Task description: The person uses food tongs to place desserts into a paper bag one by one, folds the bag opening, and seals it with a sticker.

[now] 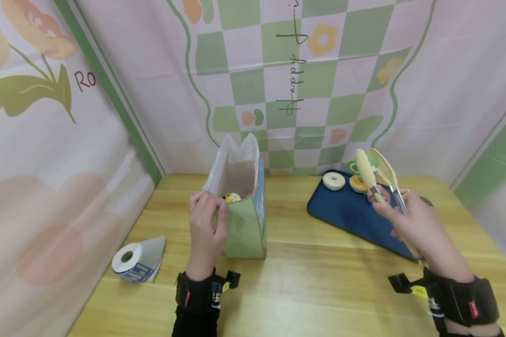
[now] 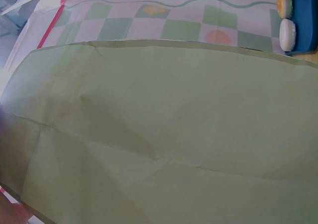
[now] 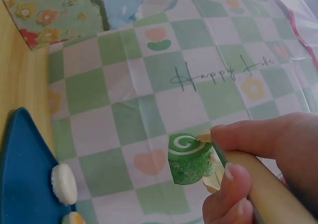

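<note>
My left hand (image 1: 206,220) pinches the near rim of an upright green paper bag (image 1: 245,229) lined with white plastic; a yellow item (image 1: 232,197) shows inside. The bag's green side (image 2: 164,124) fills the left wrist view. My right hand (image 1: 417,224) grips cream tongs (image 1: 373,171) raised over a blue tray (image 1: 350,213). A green swirl roll (image 3: 189,159) sits at the tongs' tips, seemingly clamped between them. A white ring cake (image 1: 334,180) and an orange one (image 1: 357,184) lie on the tray.
A roll of white bags (image 1: 132,262) lies on the wooden table (image 1: 303,281) at the left. Printed cloth walls (image 1: 303,84) close in the back and both sides. The tray (image 3: 20,174) reaches toward the table's right edge.
</note>
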Action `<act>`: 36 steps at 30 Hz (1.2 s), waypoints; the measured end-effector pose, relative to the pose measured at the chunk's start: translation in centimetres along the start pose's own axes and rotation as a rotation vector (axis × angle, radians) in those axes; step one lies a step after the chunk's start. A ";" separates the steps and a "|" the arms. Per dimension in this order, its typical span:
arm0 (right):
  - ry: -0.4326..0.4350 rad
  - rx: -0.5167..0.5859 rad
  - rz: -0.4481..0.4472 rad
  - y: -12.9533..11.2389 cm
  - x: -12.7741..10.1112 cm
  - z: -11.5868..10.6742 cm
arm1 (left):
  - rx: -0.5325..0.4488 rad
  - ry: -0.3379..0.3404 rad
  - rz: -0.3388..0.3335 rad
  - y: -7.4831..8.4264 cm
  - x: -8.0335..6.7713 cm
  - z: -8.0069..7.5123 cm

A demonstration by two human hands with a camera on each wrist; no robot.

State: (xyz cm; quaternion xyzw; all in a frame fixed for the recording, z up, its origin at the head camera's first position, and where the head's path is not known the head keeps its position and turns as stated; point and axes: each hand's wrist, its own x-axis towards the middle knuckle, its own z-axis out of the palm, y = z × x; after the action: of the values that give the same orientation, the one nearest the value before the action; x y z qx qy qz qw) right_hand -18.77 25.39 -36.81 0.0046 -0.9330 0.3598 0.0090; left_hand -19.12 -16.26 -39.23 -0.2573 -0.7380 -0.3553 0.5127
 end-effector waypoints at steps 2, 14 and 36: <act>-0.004 0.007 -0.009 -0.6 0.0 -0.2 | -0.002 0.001 -0.001 0.0 0.0 0.0; -0.029 0.016 -0.041 -4.2 0.2 -0.2 | 0.001 -0.001 0.003 -0.1 0.1 -0.1; -0.109 -0.011 -0.141 -10.7 0.8 0.2 | -0.017 -0.005 -0.005 0.0 -0.1 -0.1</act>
State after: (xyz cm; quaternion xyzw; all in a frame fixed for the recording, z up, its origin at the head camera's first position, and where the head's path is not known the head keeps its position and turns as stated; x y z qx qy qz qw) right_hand -19.39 17.29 -29.78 0.0898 -0.9314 0.3523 -0.0162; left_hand -19.08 -16.34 -39.28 -0.2608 -0.7368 -0.3621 0.5079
